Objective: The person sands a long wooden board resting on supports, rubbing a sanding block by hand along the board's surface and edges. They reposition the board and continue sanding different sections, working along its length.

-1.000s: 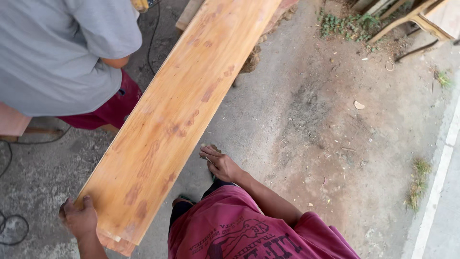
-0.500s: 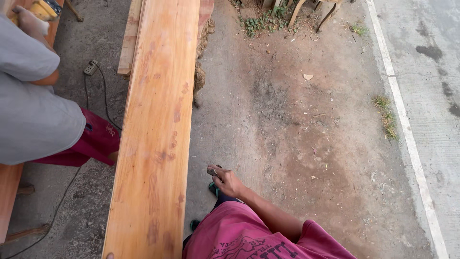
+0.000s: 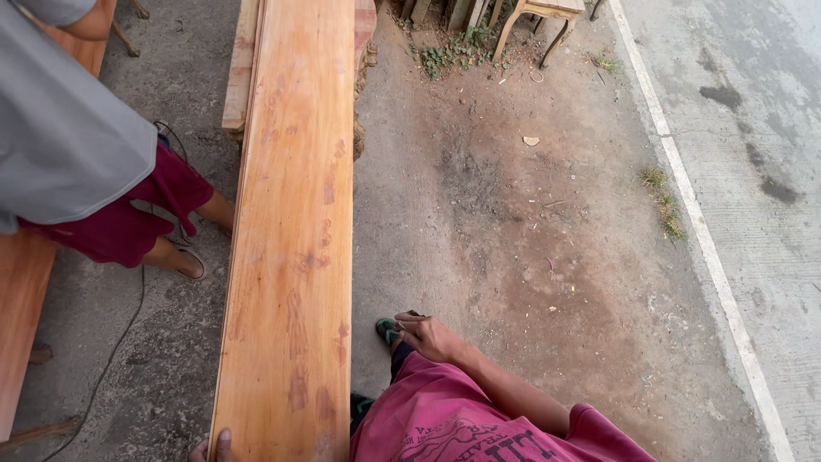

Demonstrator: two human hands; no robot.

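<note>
A long reddish-orange wooden plank (image 3: 295, 222) runs from the bottom edge up to the top of the head view. My left hand (image 3: 214, 447) grips its near left corner at the bottom edge; only the fingertips show. My right hand (image 3: 428, 335) hangs free beside my hip, right of the plank, fingers loosely curled with nothing in them. I wear a magenta shirt (image 3: 462, 419). The plank's far end rests over other boards (image 3: 239, 77) at the top.
A co-worker in a grey shirt (image 3: 64, 137) and maroon shorts stands left of the plank. Another orange board (image 3: 21, 308) lies at the far left, with a black cable (image 3: 111, 359) on the ground. A stool (image 3: 547, 21) stands at the top; a concrete kerb line (image 3: 701, 248) runs on the right.
The plank has swung from a diagonal to nearly straight up the frame. The co-worker has shifted further left. My right hand has dropped away from the plank's edge.
</note>
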